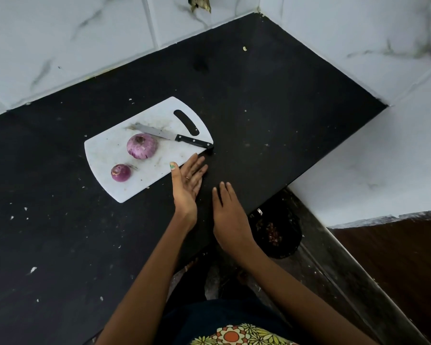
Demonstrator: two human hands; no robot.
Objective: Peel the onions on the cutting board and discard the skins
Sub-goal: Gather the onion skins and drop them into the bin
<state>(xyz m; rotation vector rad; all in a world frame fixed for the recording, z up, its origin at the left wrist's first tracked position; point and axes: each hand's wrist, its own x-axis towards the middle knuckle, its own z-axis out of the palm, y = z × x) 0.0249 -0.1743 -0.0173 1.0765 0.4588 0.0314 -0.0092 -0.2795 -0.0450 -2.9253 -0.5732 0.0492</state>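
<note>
My arms are bare to the elbow, no sleeves showing. My left hand wears a thin ring and chipped green polish on the thumbnail. My dark garment carries a yellow-and-orange flower print.

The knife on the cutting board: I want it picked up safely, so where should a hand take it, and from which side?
Take the knife by its black handle, coming from the right edge of the cutting board: the handle overhangs there, blade pointing away left.
</note>
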